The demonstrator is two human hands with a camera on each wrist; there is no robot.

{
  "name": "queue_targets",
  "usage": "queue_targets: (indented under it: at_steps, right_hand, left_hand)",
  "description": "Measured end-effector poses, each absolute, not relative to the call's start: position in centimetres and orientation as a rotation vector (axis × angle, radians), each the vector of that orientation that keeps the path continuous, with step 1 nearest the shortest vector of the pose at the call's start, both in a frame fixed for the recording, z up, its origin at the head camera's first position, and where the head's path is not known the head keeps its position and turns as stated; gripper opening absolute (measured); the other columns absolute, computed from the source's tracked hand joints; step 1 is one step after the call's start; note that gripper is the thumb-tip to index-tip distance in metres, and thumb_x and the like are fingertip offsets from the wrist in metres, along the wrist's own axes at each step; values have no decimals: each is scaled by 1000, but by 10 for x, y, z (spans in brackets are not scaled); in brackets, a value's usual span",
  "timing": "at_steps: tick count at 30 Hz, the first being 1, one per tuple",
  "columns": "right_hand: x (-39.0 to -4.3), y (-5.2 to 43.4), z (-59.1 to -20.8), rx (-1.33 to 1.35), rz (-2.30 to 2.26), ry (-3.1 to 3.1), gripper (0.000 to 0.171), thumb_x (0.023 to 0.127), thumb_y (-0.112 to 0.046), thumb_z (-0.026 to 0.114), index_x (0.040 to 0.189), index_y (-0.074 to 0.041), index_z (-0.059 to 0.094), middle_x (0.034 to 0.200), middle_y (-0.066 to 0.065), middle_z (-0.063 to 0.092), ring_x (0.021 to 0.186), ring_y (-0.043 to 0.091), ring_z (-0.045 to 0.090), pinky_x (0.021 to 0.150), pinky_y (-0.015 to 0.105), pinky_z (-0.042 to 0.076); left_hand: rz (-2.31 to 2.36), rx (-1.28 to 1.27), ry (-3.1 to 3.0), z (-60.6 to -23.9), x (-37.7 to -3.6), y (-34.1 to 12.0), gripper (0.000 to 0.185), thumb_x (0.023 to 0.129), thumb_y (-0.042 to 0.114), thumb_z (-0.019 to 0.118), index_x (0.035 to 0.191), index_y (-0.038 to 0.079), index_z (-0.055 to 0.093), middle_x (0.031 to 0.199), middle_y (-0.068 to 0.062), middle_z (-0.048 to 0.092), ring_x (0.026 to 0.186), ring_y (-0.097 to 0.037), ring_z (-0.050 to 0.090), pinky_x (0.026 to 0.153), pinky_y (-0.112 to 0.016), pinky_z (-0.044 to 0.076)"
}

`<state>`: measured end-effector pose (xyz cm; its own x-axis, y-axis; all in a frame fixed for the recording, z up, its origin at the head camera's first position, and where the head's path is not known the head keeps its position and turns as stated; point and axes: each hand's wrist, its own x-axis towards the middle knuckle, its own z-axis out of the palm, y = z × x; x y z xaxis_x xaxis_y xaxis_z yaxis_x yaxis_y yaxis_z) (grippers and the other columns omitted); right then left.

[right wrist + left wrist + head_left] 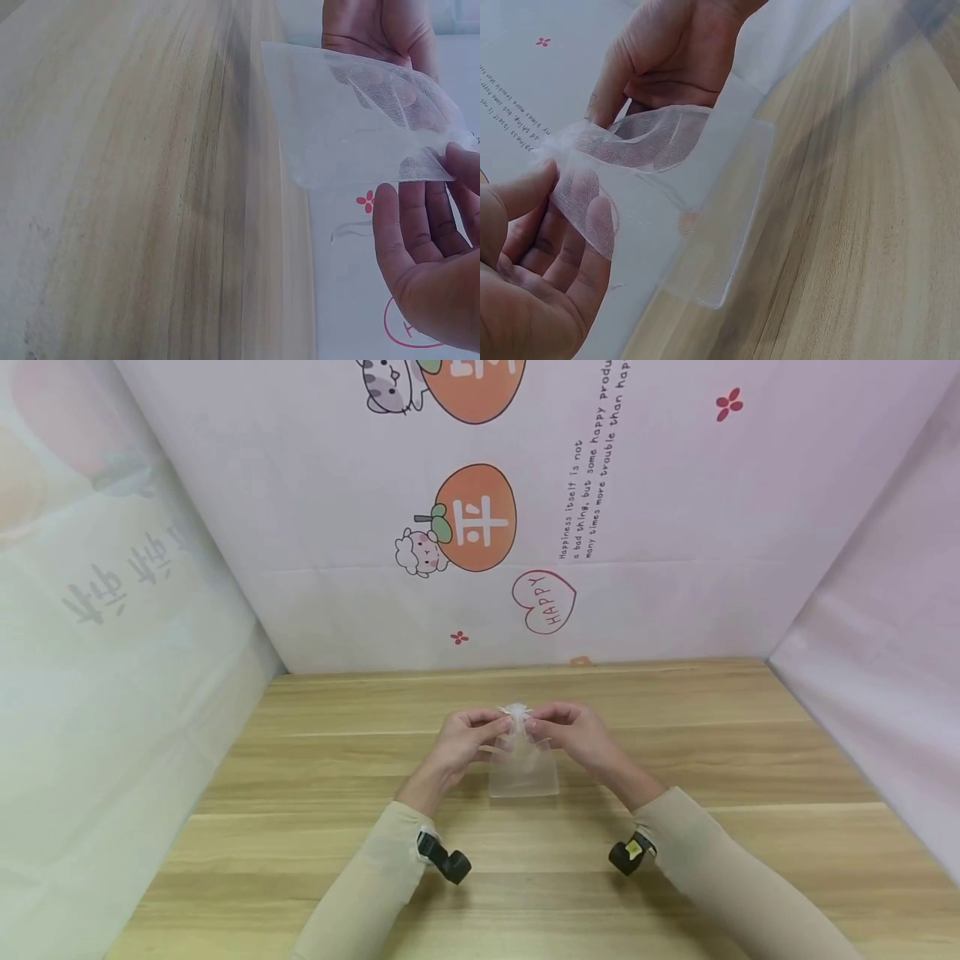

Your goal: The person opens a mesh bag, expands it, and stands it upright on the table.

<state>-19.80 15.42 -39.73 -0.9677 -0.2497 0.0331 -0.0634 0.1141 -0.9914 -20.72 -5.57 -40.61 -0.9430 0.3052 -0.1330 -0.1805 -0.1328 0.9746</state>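
Observation:
A sheer white organza drawstring bag [525, 774] hangs between my two hands, its neck gathered and frilled at the top. My left hand [467, 742] pinches the left side of the neck between thumb and fingers. On the other side, my right hand [574, 737] pinches the gathered neck the same way. In the left wrist view, fingers show through the mesh of the bag [682, 187]. The right wrist view shows the flat lower part of the bag [315, 112], and I see no contents through it.
A wood-grain table [300, 827] lies under the hands. Behind it stands a white printed backdrop [645, 602], with pale cloth walls at left [150, 693] and right [885, 635]. Each wrist wears a black camera mount [452, 865].

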Motion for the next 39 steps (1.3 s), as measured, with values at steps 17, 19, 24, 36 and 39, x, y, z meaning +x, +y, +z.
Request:
queue_targets:
  at_steps: [17, 19, 24, 36, 39]
  right_hand:
    - [-198, 159, -398, -273, -1996, 2237, 22, 96, -9, 69, 106, 10, 68, 95, 8, 72, 86, 17, 69, 82, 33, 58]
    - [-198, 160, -399, -267, -1989, 2245, 21, 97, -10, 68, 106, 10, 68, 95, 8, 72, 86, 17, 68, 82, 33, 58]
    - [-198, 162, -399, -248, -1984, 2248, 21, 96, -10, 69, 105, 9, 68, 97, 9, 72, 87, 17, 68, 83, 34, 58]
    - [-198, 164, -399, -239, -2009, 2216, 20, 96, -8, 69, 105, 10, 68, 95, 10, 72, 86, 17, 68, 84, 37, 58]
    - [-198, 165, -399, -247, -2015, 2209, 21, 96, -7, 69, 106, 11, 68, 95, 9, 72, 86, 17, 68, 84, 37, 58]
  left_hand:
    - [2167, 139, 1847, -406, -207, -56, 16, 95, 13, 72, 104, 0, 72, 95, -7, 72, 73, -17, 70, 67, -33, 60]
    - [2170, 143, 1849, -406, -207, -56, 16, 95, 13, 72, 104, 0, 72, 94, -7, 72, 72, -17, 70, 66, -33, 60]
    - [2188, 135, 1836, -405, -206, -56, 18, 95, 11, 71, 106, -4, 70, 92, -6, 72, 71, -16, 70, 64, -32, 60]
    - [2196, 118, 1834, -405, -206, -58, 20, 94, 11, 71, 107, -5, 70, 91, -6, 71, 72, -17, 70, 65, -33, 60]
    - [2198, 119, 1834, -405, -206, -59, 20, 94, 11, 72, 107, -4, 70, 91, -6, 71, 72, -17, 70, 65, -33, 60]
